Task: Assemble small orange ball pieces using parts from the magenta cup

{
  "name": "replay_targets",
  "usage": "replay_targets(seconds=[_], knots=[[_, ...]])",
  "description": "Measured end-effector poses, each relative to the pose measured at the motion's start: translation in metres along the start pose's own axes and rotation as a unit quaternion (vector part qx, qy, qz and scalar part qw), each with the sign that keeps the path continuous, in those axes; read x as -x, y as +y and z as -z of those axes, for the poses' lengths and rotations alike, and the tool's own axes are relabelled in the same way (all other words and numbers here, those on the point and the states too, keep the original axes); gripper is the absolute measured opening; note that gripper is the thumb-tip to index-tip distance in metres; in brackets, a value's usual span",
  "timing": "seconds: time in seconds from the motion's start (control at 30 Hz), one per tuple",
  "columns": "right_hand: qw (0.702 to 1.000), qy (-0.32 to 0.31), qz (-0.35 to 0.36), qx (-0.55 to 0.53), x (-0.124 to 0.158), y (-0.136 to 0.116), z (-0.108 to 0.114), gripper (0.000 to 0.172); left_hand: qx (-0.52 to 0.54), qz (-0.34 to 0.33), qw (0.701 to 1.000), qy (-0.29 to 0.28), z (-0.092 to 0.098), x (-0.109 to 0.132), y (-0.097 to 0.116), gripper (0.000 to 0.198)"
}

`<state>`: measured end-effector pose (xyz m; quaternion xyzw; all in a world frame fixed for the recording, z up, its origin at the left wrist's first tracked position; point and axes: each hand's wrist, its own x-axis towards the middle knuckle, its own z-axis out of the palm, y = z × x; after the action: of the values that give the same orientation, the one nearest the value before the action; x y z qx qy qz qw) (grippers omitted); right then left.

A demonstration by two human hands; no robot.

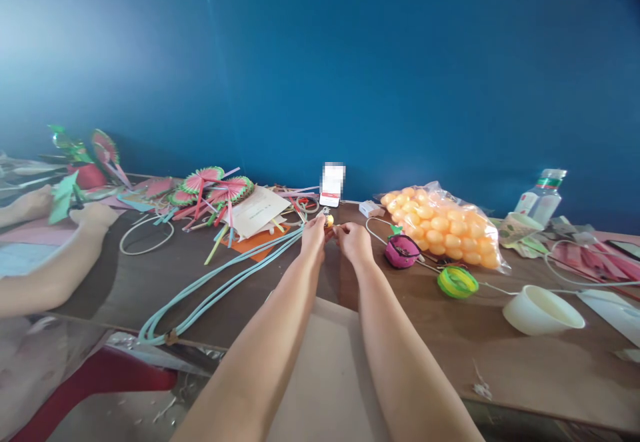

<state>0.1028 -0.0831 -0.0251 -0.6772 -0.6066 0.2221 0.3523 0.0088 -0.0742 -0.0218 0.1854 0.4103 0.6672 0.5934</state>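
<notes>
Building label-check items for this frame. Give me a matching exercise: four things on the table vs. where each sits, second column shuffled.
Things
1. bag of orange balls
2. white bowl
3. light blue cords
4. small yellow piece

Places
A. at the fingertips where the left hand and right hand meet
B. near right of the table, by a white cable
C. left of both hands, running to the near table edge
D. behind the green ring, toward the blue wall

Pairs: 1-D, 2-B, 3-C, 4-A
</notes>
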Motion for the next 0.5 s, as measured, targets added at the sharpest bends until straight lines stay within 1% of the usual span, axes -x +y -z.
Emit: replay_targets(seconds=[0.17, 0.37, 0.5], knots=[[0.999, -0.004, -0.015, -0.028, 0.0, 0.002, 0.001, 0.023, 0.012, 0.01, 1.0, -0.008, 0.0, 0.0, 0.0, 0.012], [0.999, 0.02, -0.005, 0.034, 0.01, -0.009, 0.006, 0.019, 0.024, 0.007, 1.0, -0.009, 0.001, -0.003, -0.002, 0.014], [0.998, 0.022, 0.005, 0.054, 0.014, -0.012, 0.006, 0.018, 0.049, 0.01, 0.999, -0.01, 0.001, -0.005, -0.005, 0.014]])
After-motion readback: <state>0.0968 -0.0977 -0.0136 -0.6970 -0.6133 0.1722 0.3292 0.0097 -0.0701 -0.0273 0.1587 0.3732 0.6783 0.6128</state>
